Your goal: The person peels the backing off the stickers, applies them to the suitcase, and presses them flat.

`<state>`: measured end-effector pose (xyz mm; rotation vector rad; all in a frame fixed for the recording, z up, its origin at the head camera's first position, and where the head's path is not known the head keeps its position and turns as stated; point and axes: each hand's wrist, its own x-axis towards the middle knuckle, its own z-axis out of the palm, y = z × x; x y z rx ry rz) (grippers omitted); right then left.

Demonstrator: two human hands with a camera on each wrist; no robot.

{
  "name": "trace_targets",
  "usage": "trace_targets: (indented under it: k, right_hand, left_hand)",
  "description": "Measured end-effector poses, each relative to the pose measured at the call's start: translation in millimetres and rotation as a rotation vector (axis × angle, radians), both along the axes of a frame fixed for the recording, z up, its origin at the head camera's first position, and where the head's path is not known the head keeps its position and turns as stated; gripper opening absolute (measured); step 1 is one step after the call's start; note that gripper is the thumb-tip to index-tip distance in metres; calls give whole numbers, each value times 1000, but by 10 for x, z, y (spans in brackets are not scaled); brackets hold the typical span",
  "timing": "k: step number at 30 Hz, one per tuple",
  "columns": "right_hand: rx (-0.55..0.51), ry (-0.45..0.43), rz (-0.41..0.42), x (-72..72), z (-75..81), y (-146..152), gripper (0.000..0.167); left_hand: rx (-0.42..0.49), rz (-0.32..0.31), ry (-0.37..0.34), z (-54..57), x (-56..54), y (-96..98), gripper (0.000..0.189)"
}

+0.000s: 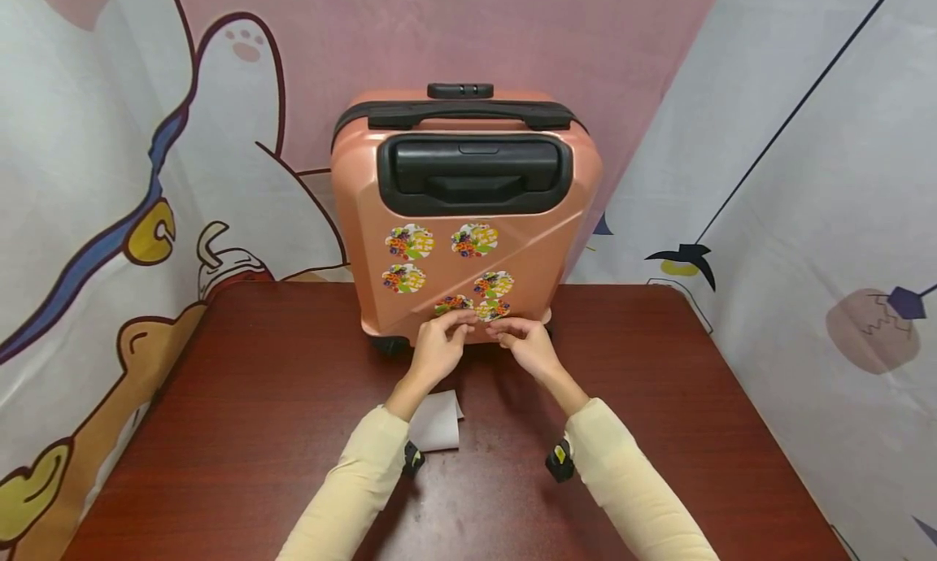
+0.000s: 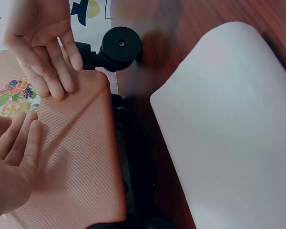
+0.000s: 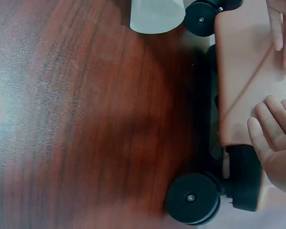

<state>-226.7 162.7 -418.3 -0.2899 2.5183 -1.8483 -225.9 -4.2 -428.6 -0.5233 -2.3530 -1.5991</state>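
An upright pink suitcase [image 1: 468,256] bears several round stickers printed with colourful fruit. My left hand [image 1: 437,350] is at its lower front, fingertips beside a low sticker [image 1: 454,302]. Just to the right, my right hand [image 1: 533,350] has its fingertips at the lower edge of another sticker [image 1: 493,310]. In the left wrist view, the fingers of the left hand [image 2: 14,162] and right hand [image 2: 45,52] look fairly straight around a fruit sticker [image 2: 19,98]. The right wrist view shows the right hand [image 3: 279,143] with extended fingers against the suitcase; the sticker there is mostly hidden.
A folded white paper [image 1: 437,423] lies on the dark red wooden table [image 1: 622,431], under the left forearm. The suitcase stands at the table's back on black wheels [image 3: 193,198]. Patterned cloth [image 1: 805,179] hangs behind and at both sides.
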Motion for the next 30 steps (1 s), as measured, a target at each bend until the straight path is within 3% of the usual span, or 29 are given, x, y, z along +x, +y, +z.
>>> trace_targets:
  k: [4, 6, 9, 12, 17, 23, 26, 30]
  right_hand:
    - [-41, 29, 3, -78, -36, 36, 22]
    - [-66, 53, 13, -82, 46, 28, 21]
    - [-107, 76, 21, -13, 296, -20, 21]
    - [-144, 97, 34, -14, 384, -25, 21]
    - [-87, 121, 3, -92, 178, 44, 20]
    - [-67, 56, -17, -106, -39, 110, 19]
    - [-66, 34, -28, -103, -44, 127, 18]
    - [-49, 61, -37, -88, 60, 135, 18]
  left_hand:
    - [-3, -3, 10, 7, 1, -1, 21]
    - [-4, -8, 10, 8, -1, -5, 21]
    - [-2, -16, 2, 3, -6, -8, 21]
    - [-6, -17, 3, -4, -12, -9, 21]
    - [-13, -15, 1, -18, -17, -8, 21]
    - [-18, -12, 4, -17, -14, -5, 21]
    - [-19, -11, 5, -13, -11, -6, 21]
    - [-19, -9, 10, -8, -7, -9, 21]
